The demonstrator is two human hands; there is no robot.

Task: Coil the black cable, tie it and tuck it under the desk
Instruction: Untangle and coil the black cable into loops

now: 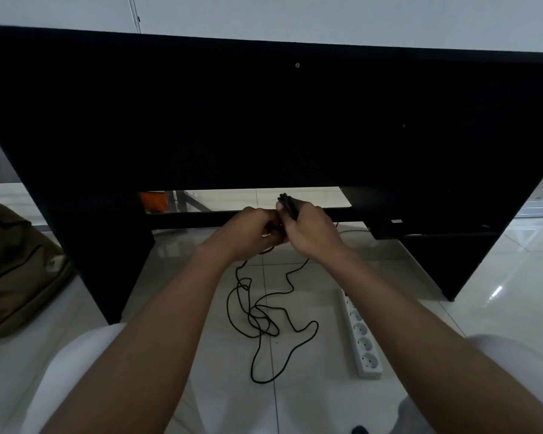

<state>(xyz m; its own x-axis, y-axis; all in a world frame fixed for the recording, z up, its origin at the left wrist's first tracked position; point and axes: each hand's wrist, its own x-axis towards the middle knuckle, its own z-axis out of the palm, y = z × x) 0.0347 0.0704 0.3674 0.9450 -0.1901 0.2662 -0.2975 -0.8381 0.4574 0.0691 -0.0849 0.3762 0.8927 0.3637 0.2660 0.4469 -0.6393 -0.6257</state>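
- Right hand (308, 230) is gripping a folded bundle of black cable (264, 311), sticking up above its fist
- Left hand (248, 230) is pinching the cable beside it; the rest is trailing loose on the floor (295, 402) below both hands

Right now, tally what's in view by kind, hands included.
hands: 2, left hand and right hand, both gripping the cable
black cable: 1
black desk: 1
white power strip: 1
brown bag: 1
total: 6
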